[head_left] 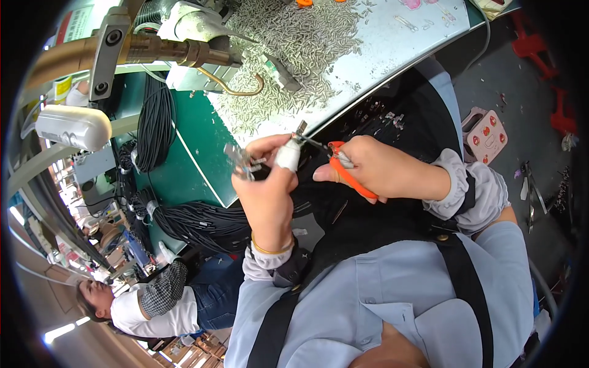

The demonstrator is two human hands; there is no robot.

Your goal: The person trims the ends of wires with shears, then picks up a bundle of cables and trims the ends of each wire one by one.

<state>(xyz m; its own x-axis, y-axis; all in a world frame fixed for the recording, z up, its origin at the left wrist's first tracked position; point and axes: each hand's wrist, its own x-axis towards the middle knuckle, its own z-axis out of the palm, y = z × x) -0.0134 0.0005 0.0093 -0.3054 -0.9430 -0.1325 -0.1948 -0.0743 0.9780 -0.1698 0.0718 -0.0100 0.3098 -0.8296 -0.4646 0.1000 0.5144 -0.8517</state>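
My right hand (375,164) is closed around orange-handled pliers (352,179), whose dark jaws point left toward my other hand. Between the thumb and forefinger of my left hand (269,195), a small silvery metal piece (301,127) sticks up right by the tips of the jaws. Whether the jaws grip it is too small to tell. White wrapping (287,157) covers my left thumb. More small metal parts (243,161), blurred, show at the left fingers. Both hands are over my dark apron (392,221), just off the table edge.
Many small metal pins (300,37) lie heaped on the white tabletop (392,55). A brass-coloured pipe (144,49) and nozzle reach over it from the left. Black cable bundles (202,224) rest on the green surface. A pink stool (485,138) stands right; a co-worker (165,303) is left.
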